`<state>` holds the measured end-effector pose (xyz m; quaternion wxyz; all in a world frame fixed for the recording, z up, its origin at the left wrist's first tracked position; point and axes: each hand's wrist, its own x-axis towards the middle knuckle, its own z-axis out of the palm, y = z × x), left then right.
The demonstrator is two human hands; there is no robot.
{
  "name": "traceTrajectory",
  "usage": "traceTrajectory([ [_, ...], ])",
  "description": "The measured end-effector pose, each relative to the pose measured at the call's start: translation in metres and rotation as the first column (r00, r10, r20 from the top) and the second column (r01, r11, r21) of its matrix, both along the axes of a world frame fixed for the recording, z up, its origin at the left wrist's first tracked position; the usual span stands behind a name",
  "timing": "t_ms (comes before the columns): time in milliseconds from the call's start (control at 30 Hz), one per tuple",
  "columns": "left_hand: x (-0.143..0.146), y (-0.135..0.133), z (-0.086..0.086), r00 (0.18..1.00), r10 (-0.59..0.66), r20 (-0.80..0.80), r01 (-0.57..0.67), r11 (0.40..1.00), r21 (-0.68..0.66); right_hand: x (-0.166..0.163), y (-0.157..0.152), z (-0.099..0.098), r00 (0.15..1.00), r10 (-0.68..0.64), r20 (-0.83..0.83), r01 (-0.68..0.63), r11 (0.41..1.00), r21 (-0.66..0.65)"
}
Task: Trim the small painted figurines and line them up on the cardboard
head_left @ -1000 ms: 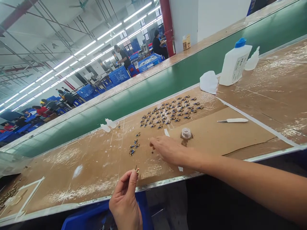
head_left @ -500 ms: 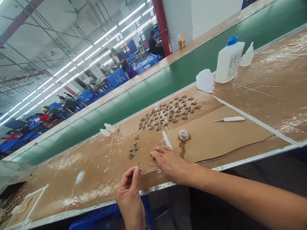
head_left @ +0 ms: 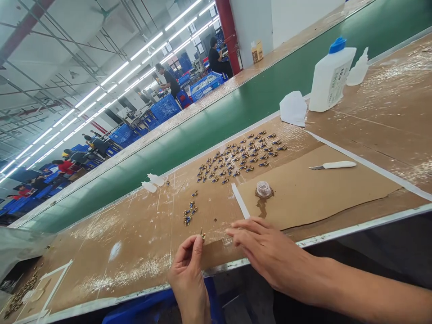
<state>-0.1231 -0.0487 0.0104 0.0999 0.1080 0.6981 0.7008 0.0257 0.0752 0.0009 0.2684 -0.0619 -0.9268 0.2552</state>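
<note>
My left hand (head_left: 191,266) pinches a small gold-coloured metal piece (head_left: 202,235) between thumb and index finger, above the table's near edge. To its right, my right hand (head_left: 270,249) hovers low with its fingers stretched out and apart; nothing shows in them, and the thumb is hidden. A tiny dark bit (head_left: 215,220) lies on the brown tabletop between the hands. Beyond the left hand is a short row of small gold and blue pieces (head_left: 191,210). Farther back, a large spread of similar pieces (head_left: 236,157) covers the paper.
A small clear cup (head_left: 263,189) stands in a wet stain on cardboard (head_left: 324,193), near a white-handled knife (head_left: 339,165). A blue-capped bottle (head_left: 332,78), dropper bottle (head_left: 358,69) and white paper (head_left: 293,109) stand back right. Two small white bottles (head_left: 152,182) lie left, before a green belt (head_left: 249,108).
My right hand has drawn back toward me and right, its fingers lifting off the table and straightening. A tiny dark bit now shows where its fingertips were. The left hand keeps its pinch.
</note>
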Motion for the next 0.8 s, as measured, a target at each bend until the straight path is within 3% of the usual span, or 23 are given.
traceTrajectory([
  [133,0.003,0.014,0.009,0.998,-0.061,-0.014,0.060,0.998,-0.027,0.057,0.035,0.010,0.928,-0.219,-0.301,0.212,0.976,-0.058],
  [233,0.007,0.030,0.014,0.995,-0.095,-0.031,0.092,0.993,-0.069,0.084,0.078,0.014,0.822,-0.404,-0.400,0.425,0.904,-0.039],
  [333,0.012,0.048,0.019,0.986,-0.162,-0.038,0.157,0.982,-0.101,0.095,0.111,0.010,0.769,-0.520,-0.371,0.533,0.843,-0.077],
  [467,0.021,0.076,0.032,0.963,-0.261,-0.072,0.237,0.941,-0.240,0.094,0.128,-0.004,0.778,-0.543,-0.316,0.547,0.833,-0.084],
  [533,0.025,0.093,0.041,0.921,-0.367,-0.134,0.297,0.880,-0.372,0.093,0.130,-0.009,0.787,-0.532,-0.312,0.537,0.840,-0.076],
  [633,0.031,0.119,0.052,0.794,-0.562,-0.233,0.351,0.736,-0.579,0.093,0.132,-0.013,0.801,-0.523,-0.290,0.529,0.846,-0.067],
  [733,0.038,0.142,0.059,0.668,-0.689,-0.282,0.320,0.607,-0.728,0.093,0.133,-0.014,0.803,-0.522,-0.288,0.527,0.847,-0.065],
  [800,0.044,0.153,0.063,0.617,-0.729,-0.298,0.279,0.556,-0.783,0.094,0.134,-0.014,0.796,-0.526,-0.301,0.530,0.845,-0.075],
])
